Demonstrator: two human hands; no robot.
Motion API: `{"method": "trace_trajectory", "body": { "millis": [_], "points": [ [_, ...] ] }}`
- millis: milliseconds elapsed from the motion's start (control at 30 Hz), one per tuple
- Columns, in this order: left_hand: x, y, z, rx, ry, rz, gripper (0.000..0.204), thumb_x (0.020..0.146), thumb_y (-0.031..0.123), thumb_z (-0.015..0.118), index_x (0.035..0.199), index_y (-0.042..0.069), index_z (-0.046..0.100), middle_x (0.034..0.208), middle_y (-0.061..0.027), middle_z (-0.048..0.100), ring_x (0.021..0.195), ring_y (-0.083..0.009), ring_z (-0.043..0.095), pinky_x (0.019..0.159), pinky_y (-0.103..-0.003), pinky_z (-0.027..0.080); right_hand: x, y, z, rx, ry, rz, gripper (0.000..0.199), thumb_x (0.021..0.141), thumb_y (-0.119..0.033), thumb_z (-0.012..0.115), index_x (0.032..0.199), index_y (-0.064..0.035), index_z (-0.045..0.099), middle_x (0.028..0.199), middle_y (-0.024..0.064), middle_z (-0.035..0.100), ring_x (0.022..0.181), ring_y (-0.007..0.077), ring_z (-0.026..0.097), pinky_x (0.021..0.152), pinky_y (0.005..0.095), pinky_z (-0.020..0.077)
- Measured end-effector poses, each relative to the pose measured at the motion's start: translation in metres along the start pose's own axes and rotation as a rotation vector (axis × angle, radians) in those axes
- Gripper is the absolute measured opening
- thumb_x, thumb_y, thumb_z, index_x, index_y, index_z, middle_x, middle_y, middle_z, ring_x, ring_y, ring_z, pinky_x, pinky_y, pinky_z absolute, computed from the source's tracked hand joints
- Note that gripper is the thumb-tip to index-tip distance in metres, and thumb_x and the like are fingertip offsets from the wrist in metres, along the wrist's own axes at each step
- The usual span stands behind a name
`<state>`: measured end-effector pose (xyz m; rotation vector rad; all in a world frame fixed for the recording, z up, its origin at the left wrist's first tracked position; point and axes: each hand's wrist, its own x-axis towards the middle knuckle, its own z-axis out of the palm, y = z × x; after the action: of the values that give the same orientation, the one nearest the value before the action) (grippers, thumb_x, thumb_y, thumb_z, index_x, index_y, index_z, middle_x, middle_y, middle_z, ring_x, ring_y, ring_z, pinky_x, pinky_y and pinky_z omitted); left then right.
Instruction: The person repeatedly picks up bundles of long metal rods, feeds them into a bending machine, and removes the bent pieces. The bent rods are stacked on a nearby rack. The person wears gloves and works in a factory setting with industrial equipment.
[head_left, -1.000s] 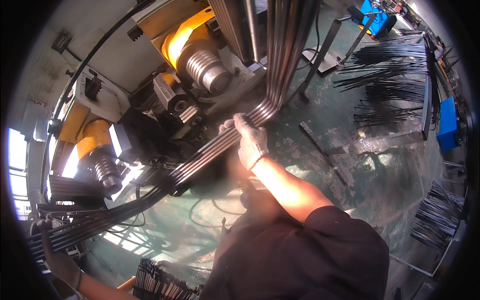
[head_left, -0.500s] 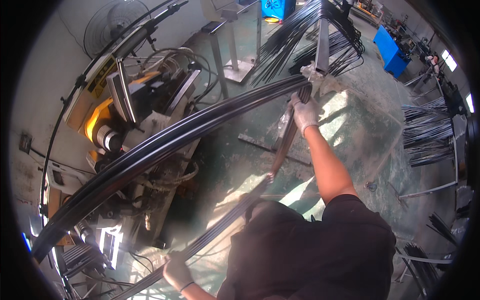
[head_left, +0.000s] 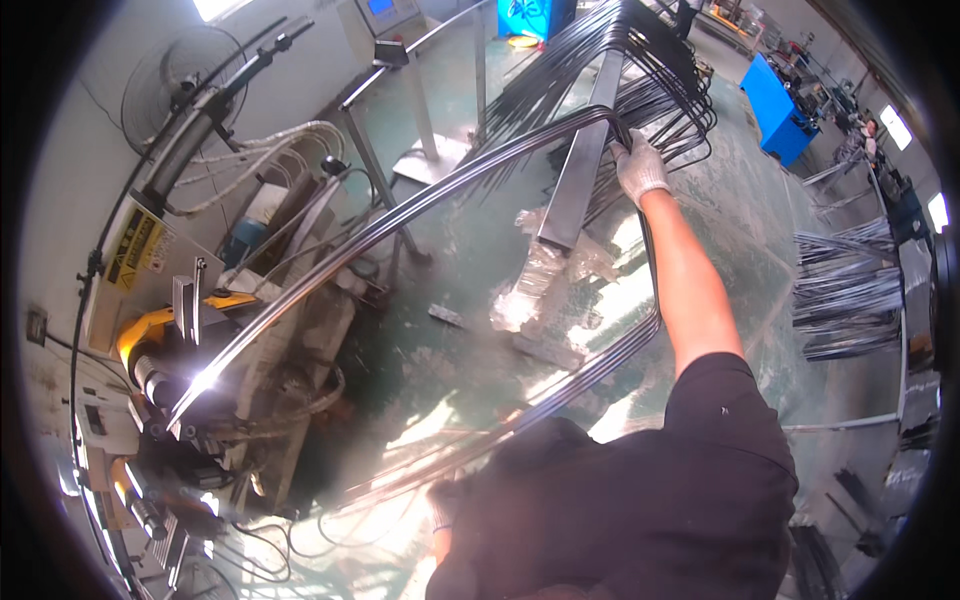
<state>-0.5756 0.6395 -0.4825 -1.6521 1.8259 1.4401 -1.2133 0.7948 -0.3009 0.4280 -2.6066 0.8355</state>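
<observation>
A bundle of thin, dark metal rods (head_left: 400,205), bent into a U shape, stretches across the view. My right hand (head_left: 640,168), in a pale knitted glove, is closed around the rods just past their far bend. That bend crosses over a grey square metal bar (head_left: 582,180); whether it rests on the bar I cannot tell. My gloved left hand (head_left: 443,502) is low down beside the bundle's near leg, mostly hidden by my dark shirt. Its fingers do not show clearly. More bent black rods (head_left: 668,75) hang over the bar's far part.
At the left stands a machine with yellow parts (head_left: 145,335) and cables, a wall fan (head_left: 185,85) above it. Metal posts (head_left: 375,165) rise beyond it. Another rack of rods (head_left: 848,290) and a blue cabinet (head_left: 778,108) are to the right; a person (head_left: 868,135) is far off.
My right hand has moved up and away with the rods, whose bend now crosses the grey bar. My left hand has moved right, partly behind my shirt. The view has shifted.
</observation>
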Motion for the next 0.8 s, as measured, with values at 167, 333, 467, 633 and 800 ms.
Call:
{"method": "trace_trajectory", "body": {
  "millis": [167,333,467,633,800],
  "points": [
    [0.072,-0.040,0.012,-1.571,-0.159,0.093,0.005,0.096,0.012,0.054,0.098,0.008,0.057,0.089,-0.0115,0.060,0.083,-0.0300,0.060,0.075,-0.039,0.054,0.045,0.096,0.058,0.046,0.018,0.142,0.036,0.106,-0.036,0.060,0.130,-0.0101,0.059,0.117,0.0310,0.071,0.115,0.0508,0.066,0.097,0.0560,0.0532],
    [0.061,0.040,-0.026,-1.467,0.140,0.035,0.042,0.083,-0.016,0.049,0.119,0.005,0.052,0.090,-0.0187,0.059,0.076,-0.0318,0.060,0.063,-0.040,0.054,0.072,0.070,0.080,0.011,0.028,0.143,0.035,0.106,-0.039,0.058,0.124,-0.0092,0.056,0.112,0.0310,0.072,0.112,0.0517,0.067,0.094,0.0573,0.0543],
    [0.025,0.103,-0.017,-1.333,0.303,0.055,0.047,0.083,-0.015,0.059,0.128,-0.001,0.052,0.101,-0.0206,0.066,0.081,-0.0325,0.067,0.071,-0.041,0.061,0.098,0.078,0.065,-0.129,-0.009,0.094,0.029,0.106,-0.033,0.055,0.121,-0.0081,0.056,0.116,0.0289,0.072,0.111,0.0501,0.069,0.095,0.0579,0.0549],
    [0.031,0.061,0.023,-1.214,0.213,-0.159,0.041,0.088,-0.005,0.060,0.128,0.002,0.055,0.105,-0.0199,0.070,0.092,-0.0366,0.071,0.082,-0.048,0.062,0.145,0.116,0.070,-0.363,0.065,-0.143,0.022,0.105,-0.014,0.044,0.122,-0.0075,0.056,0.117,0.0239,0.073,0.107,0.0458,0.072,0.093,0.0563,0.0570],
    [0.029,0.028,0.011,-1.172,0.276,-0.105,0.042,0.093,0.003,0.059,0.134,-0.004,0.054,0.113,-0.0240,0.071,0.092,-0.0379,0.072,0.084,-0.050,0.063,0.149,0.050,0.021,-0.854,-0.091,-0.125,0.038,0.107,-0.020,0.047,0.141,-0.0195,0.063,0.130,0.0173,0.070,0.124,0.0355,0.068,0.100,0.0508,0.0574]
  ]
}}
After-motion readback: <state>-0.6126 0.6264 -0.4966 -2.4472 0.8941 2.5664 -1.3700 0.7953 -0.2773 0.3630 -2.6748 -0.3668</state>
